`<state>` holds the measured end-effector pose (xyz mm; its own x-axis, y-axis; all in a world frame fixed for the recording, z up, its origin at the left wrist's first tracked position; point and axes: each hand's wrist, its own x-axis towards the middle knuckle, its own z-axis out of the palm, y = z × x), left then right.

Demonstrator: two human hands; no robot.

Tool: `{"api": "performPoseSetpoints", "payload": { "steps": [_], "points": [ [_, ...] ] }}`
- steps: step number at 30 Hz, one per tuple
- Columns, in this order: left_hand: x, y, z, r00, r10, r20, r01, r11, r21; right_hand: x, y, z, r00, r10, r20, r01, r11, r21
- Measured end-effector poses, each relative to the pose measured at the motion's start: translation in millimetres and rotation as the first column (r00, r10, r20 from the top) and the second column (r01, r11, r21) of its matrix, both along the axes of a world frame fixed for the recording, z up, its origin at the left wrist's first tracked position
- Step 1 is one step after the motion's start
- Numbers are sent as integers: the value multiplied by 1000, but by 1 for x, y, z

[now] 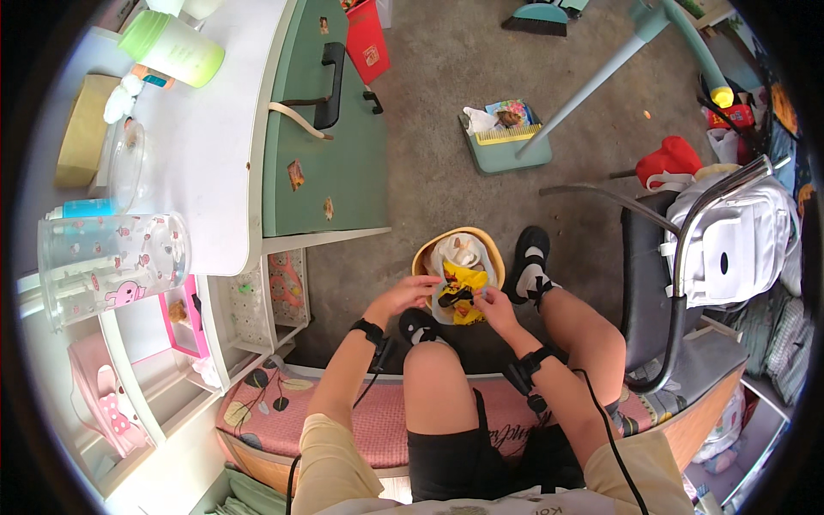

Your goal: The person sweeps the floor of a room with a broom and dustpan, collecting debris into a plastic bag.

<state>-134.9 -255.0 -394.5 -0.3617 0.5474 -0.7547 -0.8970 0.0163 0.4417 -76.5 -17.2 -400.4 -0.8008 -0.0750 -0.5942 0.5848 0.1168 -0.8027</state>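
Observation:
Between my feet stands a small waste bin with a yellow rim [497,251]. White crumpled plastic [461,249] fills its far part, and a yellow and black wrapper [464,276] lies nearer to me on top. My left hand [403,297] is at the bin's left side, its fingers stretched out toward the wrapper. At the bin's near right side, my right hand [498,309] is closed in a pinch beside the wrapper. What sits between its fingertips is too small to make out.
Beyond the bin, a long-handled dustpan [506,160] holds scraps; a brush [536,19] lies farther off. Green drawers [330,189] and a white desk [215,129] flank the left. A chair [645,283] with a white backpack [730,240] stands right. I sit on a pink-covered bench [378,421].

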Motion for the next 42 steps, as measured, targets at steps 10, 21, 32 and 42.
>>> {"api": "performPoseSetpoints", "payload": {
  "steps": [10,21,32,42],
  "points": [
    [-6,30,-58,982,-162,-98,106,900,-423,-9,-4,9,980,197,11,-190,926,327],
    [1,26,-54,985,95,143,-58,968,-243,-4,0,17,980,200,9,-186,888,420],
    [16,31,-70,837,-332,-434,48,836,-546,-3,6,22,986,167,0,-155,914,375],
    [11,11,-42,771,-412,-486,31,786,-618,7,25,4,1000,10,4,-11,938,347]
  ]
}}
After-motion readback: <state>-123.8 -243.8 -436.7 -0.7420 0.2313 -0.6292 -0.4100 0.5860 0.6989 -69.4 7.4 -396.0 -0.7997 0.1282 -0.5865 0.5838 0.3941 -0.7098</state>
